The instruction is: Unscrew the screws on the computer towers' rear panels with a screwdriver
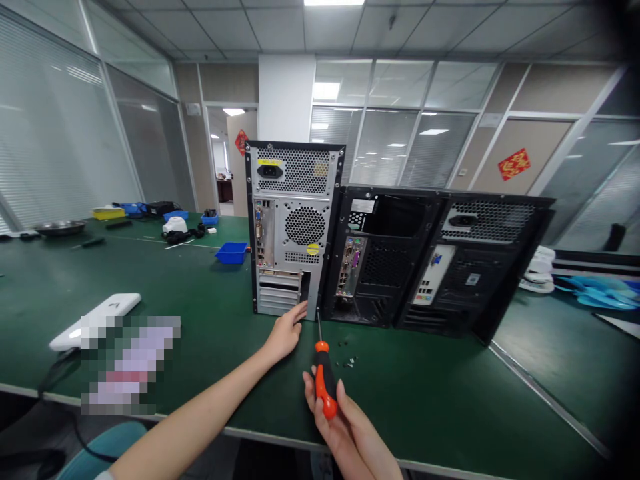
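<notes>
My right hand [345, 427] grips the orange-and-black handle of a screwdriver [325, 380]. The shaft points away from me, and its tip meets the lower right edge of a silver-backed computer tower [315, 260]. Against the bottom of that tower's rear panel rests my left hand [284, 333], fingers stretched out and nothing held in them. Whether the tip sits in a screw is too small to make out. Several small screws [350, 362] lie on the green table just right of the screwdriver.
Two black computer towers [383, 260] [465, 267] stand side by side to the right of the silver-backed one. A blue tray [232, 253] is behind to the left. On the left lie a white power bank-like device [97, 320] and a blurred-out flat item [135, 360]. A metal seam [545, 393] crosses the table at right.
</notes>
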Available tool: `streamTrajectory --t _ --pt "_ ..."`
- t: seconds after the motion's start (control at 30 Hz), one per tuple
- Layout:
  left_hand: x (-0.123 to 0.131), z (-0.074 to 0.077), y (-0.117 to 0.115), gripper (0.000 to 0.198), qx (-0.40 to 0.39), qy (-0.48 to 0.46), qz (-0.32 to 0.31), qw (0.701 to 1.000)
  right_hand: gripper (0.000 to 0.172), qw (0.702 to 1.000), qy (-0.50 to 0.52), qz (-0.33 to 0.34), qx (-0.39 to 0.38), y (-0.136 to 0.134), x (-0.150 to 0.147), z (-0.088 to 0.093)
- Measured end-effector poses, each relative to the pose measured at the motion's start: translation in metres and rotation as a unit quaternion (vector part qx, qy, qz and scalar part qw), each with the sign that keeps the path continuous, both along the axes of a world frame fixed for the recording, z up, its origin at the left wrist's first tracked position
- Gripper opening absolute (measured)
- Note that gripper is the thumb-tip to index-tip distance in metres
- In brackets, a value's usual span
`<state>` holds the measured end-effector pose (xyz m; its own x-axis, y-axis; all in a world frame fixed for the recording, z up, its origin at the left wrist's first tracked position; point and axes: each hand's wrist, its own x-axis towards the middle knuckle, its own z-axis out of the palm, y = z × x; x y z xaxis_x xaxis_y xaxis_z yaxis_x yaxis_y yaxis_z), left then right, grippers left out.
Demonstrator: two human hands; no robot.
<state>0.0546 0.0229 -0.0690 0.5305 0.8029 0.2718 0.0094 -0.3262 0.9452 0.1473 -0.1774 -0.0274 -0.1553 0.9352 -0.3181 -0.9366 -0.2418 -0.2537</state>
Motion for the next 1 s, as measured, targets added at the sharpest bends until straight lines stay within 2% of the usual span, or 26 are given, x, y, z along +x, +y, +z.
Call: streamTrajectory --t 0.17,0.4,1.0 --pt "0.0001 0.0001 -0.0002 0.068 0.000 -0.001 0.007 1.000 0.042 1.000 -0.014 0.006 0.002 -0.0003 -0.0012 -0.0006" --pt "-0.0004 0.0013 -0.0007 0.068 0.000 0.004 0.007 1.000 0.039 0.997 -0.051 -0.040 -0.036 -0.0001 -0.0038 -0.0009" --pt "-0.0008 0.0029 -0.0019 0.068 0.006 0.006 0.003 1.000 0.025 0.998 -0.040 -0.030 -0.025 -0.0002 -0.0071 0.0037"
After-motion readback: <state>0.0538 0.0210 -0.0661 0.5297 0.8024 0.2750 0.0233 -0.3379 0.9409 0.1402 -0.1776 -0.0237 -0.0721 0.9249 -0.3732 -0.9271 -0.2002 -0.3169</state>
